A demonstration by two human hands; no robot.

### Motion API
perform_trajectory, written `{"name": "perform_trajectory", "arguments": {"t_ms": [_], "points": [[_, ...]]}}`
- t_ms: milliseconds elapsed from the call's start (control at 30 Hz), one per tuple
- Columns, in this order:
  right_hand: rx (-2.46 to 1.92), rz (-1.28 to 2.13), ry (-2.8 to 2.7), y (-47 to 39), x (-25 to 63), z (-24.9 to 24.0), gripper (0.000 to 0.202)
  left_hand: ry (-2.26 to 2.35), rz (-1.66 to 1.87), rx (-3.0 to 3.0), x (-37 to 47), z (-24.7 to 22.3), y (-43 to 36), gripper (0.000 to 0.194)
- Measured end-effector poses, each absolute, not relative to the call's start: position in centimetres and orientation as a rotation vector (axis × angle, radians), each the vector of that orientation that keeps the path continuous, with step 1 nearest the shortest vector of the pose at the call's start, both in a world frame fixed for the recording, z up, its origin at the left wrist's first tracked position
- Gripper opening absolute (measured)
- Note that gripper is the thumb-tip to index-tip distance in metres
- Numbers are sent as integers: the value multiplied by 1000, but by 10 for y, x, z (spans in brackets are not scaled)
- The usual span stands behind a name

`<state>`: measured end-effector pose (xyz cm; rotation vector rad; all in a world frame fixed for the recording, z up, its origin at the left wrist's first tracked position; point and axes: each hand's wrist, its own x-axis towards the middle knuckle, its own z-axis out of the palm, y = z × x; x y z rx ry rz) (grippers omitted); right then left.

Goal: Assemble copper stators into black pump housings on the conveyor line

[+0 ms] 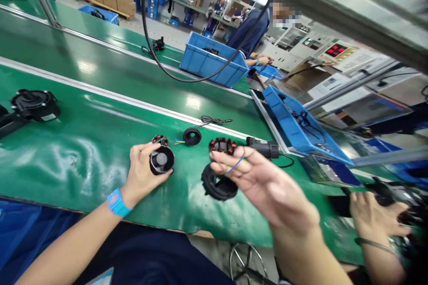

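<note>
My left hand [142, 169], with a bright blue band at the wrist, grips a round black motor housing [162, 159] whose open mouth faces up. Just behind it lies a small ring with copper windings [159, 139]. My right hand [270, 182] is raised over the bench, fingertips pinched on a thin blue wire [236, 166]. Beyond those fingertips is a copper-wound stator [222, 144]; whether they touch it I cannot tell. Under them rests a black ring-shaped housing [219, 185], partly covered. A black round cap [192, 136] with a cable and coloured wire ends lies between the hands.
A black cylindrical part [264, 148] with a cable lies behind my right hand. Black pump-like parts [33, 104] are at the left. Blue bins [214, 60] stand beyond the rail. At the right, another person's hand [377, 216] rests by dark parts. A black cable hangs overhead.
</note>
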<state>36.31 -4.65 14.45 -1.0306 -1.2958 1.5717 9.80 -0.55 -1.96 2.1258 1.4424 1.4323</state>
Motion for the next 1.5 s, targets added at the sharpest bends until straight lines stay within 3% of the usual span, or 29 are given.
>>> {"name": "perform_trajectory", "arguments": {"t_ms": [100,167,467,600,700,800,900,1000,1100,1200,1300,1500], "points": [[-812,1695,-1394,-72,330,107,61,1601,1413,2086,92,-20,-4,100],[-657,1708,-1495,-80,306,87,59,1617,1421,2092,90,-21,-12,100],[-271,1887,-1636,-61,251,62,79,1567,1359,2056,72,-29,-32,56],[-351,2061,-1308,-55,252,68,65,1426,1400,2307,63,-32,-27,52],[-390,2157,-1072,-54,255,70,47,1338,1413,2372,60,-35,-24,60],[-482,2155,-1021,-54,258,75,43,1315,1389,2386,59,-36,-24,66],[-713,1987,-1422,-51,268,86,38,1358,1346,2393,61,-32,-26,68],[-922,1448,-2059,-38,287,95,32,1403,1316,2370,63,-27,-27,73],[-972,938,-2191,-12,303,93,23,1400,1305,2378,63,-27,-27,73],[-874,1031,-2184,14,306,82,37,1374,1285,2409,62,-31,-27,77],[-754,1199,-2204,17,301,72,24,1325,1348,2387,61,-32,-26,88],[-551,481,-2236,-50,291,75,11,1461,1482,2209,68,-23,-12,103]]}}
